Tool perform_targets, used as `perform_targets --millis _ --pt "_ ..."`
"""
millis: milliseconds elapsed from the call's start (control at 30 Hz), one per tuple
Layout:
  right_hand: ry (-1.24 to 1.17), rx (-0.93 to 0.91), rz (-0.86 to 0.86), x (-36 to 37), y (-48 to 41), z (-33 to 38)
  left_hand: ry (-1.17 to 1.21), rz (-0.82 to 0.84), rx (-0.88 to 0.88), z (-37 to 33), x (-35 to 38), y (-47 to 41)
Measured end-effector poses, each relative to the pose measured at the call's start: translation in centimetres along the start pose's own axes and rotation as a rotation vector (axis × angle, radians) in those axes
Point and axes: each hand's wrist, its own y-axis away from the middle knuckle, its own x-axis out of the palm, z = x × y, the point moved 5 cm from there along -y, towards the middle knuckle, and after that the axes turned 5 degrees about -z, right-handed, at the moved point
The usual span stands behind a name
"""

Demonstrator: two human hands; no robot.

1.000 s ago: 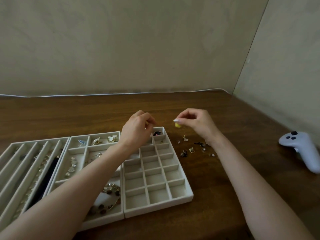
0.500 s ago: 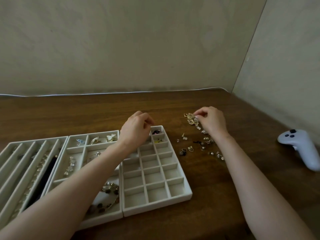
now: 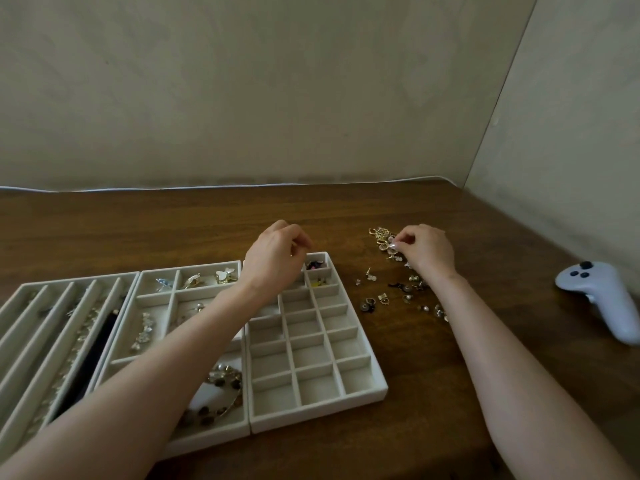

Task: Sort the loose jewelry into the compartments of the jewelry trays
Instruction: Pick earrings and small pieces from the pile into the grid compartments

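Three pale jewelry trays lie side by side: a long-slot tray (image 3: 20,306), a middle tray (image 3: 156,301) with bigger compartments, and a small-grid tray (image 3: 363,393). A dark piece (image 3: 314,265) and a yellow piece (image 3: 320,282) sit in the grid tray's far right cells. My left hand (image 3: 273,258) hovers over that tray's far edge with curled fingers, nothing visible in them. Loose jewelry (image 3: 398,292) is scattered on the wooden table to the right of the trays. My right hand (image 3: 427,251) pinches a small pale earring (image 3: 393,249) at the far end of that pile, beside gold pieces (image 3: 381,233).
A white game controller (image 3: 602,299) lies at the table's right side. Walls close the table at the back and right. The middle tray holds butterfly earrings (image 3: 225,275) and a beaded bracelet (image 3: 221,393); the slot tray holds chains and a dark strap (image 3: 93,355).
My right hand, which held a yellow piece above the grid tray, let it go into a far right cell. It then moved right to the pile and pinched a pale earring. My left hand stayed put.
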Motion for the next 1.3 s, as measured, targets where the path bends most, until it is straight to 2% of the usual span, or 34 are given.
perform_targets --millis 100,167,267,367,467,733,833,967,1033,1133,1300 --pt "-0.113 -0.012 -0.09 -1.5 0.1 1.0 -0.016 -0.029 -0.026 0.2 -0.3 -0.1" --pt "-0.267 -0.036 -0.089 -2.5 0.7 2.5 -0.027 -0.053 -0.058 0.5 -0.6 -0.2" --pt "-0.489 -0.086 0.071 -2.6 2.8 6.4 -0.026 -0.073 -0.122 1.0 -1.0 -0.3" --pt "-0.54 -0.185 0.232 -0.7 4.7 10.2 -0.012 -0.069 -0.186 1.6 -1.1 -0.4" --pt "-0.524 -0.267 0.274 0.6 5.1 12.4 0.001 -0.068 -0.25 2.4 -1.2 -0.5" --pt "-0.354 -0.346 0.314 2.6 4.5 14.1 0.019 -0.085 -0.306 3.2 -1.3 -0.7" --pt "-0.304 -0.285 0.201 1.8 3.0 11.8 0.039 -0.076 -0.294 3.2 -1.2 -0.7" --pt "-0.021 -0.091 0.05 0.1 0.2 5.5 0.053 -0.059 -0.261 2.9 -0.9 -0.8" --pt "0.078 -0.011 0.07 -0.3 -0.5 3.0 0.063 -0.051 -0.244 2.8 -0.9 -0.7" --pt "0.088 0.064 0.136 -0.2 -0.6 1.5 0.073 -0.039 -0.224 2.6 -0.8 -0.7" --pt "0.072 0.068 0.096 -0.1 -0.6 1.6 0.081 -0.025 -0.215 2.4 -0.7 -0.6"
